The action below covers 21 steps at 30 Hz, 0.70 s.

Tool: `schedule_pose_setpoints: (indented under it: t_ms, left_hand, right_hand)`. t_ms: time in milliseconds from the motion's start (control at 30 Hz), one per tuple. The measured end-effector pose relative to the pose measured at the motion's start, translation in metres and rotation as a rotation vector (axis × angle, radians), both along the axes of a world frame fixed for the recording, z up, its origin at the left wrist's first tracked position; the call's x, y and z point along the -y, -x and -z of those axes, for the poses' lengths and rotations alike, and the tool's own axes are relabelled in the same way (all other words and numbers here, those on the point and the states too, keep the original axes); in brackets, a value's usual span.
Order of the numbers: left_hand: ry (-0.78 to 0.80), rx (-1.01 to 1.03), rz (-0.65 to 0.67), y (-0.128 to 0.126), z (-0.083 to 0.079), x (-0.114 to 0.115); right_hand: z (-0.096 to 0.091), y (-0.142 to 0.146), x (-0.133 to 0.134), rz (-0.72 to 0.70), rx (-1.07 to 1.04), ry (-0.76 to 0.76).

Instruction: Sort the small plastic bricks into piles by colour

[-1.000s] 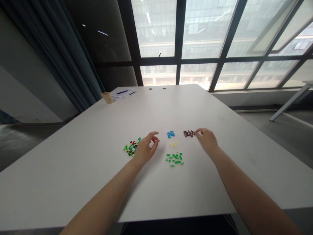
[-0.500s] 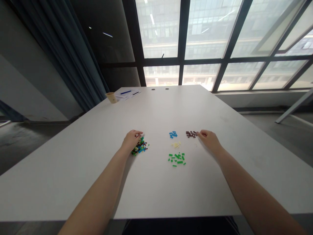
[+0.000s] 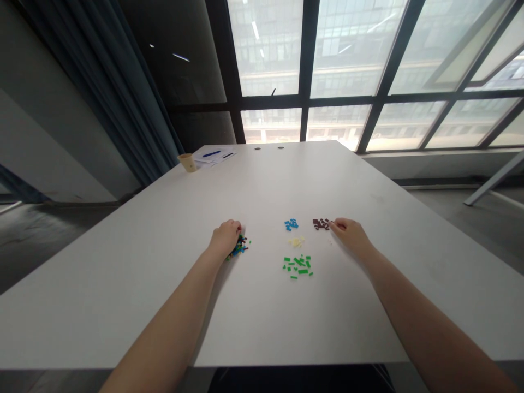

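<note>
My left hand (image 3: pixel 226 237) is closed, its fingers curled down at the upper edge of a mixed pile of small building bricks (image 3: pixel 240 246) in green, blue, brown and yellow. It covers part of that pile, and whatever its fingertips hold is hidden. At the right end of the dark brown bricks (image 3: pixel 321 224), my right hand (image 3: pixel 347 231) rests with thumb and fingers pinched together; what is between them is too small to make out. Left of the brown group lie blue bricks (image 3: pixel 291 224). Pale yellow bricks (image 3: pixel 297 242) and spread-out green bricks (image 3: pixel 298 265) lie nearer me.
The white table (image 3: pixel 254 322) reaches toward the windows. At its far left stand a paper cup (image 3: pixel 188 162) and papers (image 3: pixel 213 159) with a blue pen (image 3: pixel 212 154) on them. A few tiny pale pieces (image 3: pixel 329 242) lie below the brown bricks.
My left hand has shifted right over the mixed pile and its fingers have curled in, covering more bricks. My right hand has stayed by the brown bricks.
</note>
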<state>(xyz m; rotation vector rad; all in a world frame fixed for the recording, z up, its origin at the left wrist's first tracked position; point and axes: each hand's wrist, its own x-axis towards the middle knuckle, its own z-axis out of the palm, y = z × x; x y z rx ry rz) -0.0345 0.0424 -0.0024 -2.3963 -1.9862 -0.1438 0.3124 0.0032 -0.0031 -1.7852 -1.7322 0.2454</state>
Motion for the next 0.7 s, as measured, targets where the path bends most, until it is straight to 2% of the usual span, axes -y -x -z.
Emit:
schedule_pose_setpoints:
  t_ms: [167,400,700]
  left_hand:
    - [0.003,-0.036,0.003,-0.004,0.0,0.002]
    - [0.054,0.138,0.092,0.014,0.011,-0.011]
    - [0.024,0.237,0.071,0.02,0.009,-0.012]
  right_hand:
    - [0.001,0.0,-0.001,-0.017,0.006,0.006]
    - [0.003,-0.001,-0.001,-0.041,0.004,0.008]
    - [0.0,0.0,0.001,-0.048,-0.004,0.013]
